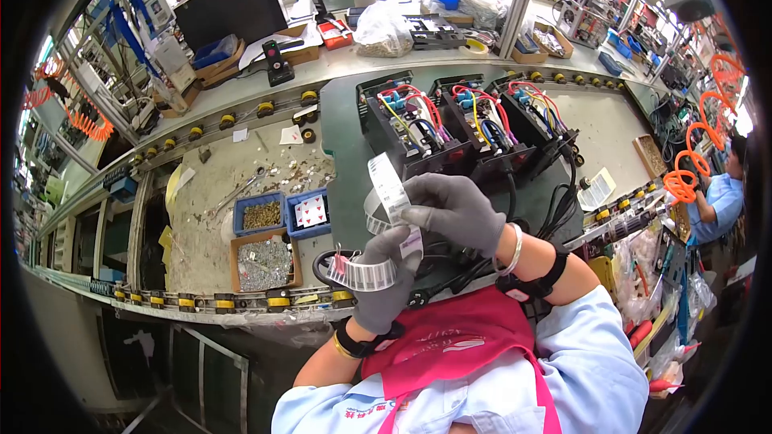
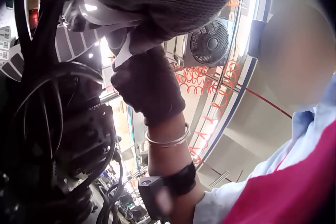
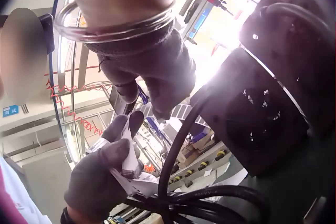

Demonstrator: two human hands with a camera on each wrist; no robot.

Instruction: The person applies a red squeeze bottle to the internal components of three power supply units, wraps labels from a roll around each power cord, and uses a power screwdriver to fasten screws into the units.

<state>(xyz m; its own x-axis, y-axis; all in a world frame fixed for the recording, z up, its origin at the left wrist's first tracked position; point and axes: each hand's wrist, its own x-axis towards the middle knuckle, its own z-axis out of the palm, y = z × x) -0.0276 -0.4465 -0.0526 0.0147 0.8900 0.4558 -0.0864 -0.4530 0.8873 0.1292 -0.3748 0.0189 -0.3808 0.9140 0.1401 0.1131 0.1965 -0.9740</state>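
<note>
A long strip of printed labels (image 1: 388, 185) curls in loops between my two grey-gloved hands, in front of my chest. My left hand (image 1: 382, 277) grips the lower part, and one loop with dark-edged labels hangs out over its wrist side. In the right wrist view the left thumb (image 3: 116, 153) presses the folded white strip. My right hand (image 1: 454, 209) pinches the strip a little higher, its fingertips close to the left hand's. From the left wrist view, the right hand (image 2: 149, 85) meets a white piece of the strip at its fingertips.
Several black units with open wiring (image 1: 410, 124) stand on a green board (image 1: 346, 128) ahead, black cables (image 1: 555, 209) trailing toward me. Blue bins (image 1: 259, 214) and a cardboard box of small metal parts (image 1: 269, 264) lie left. Another person (image 1: 716, 201) is at the far right.
</note>
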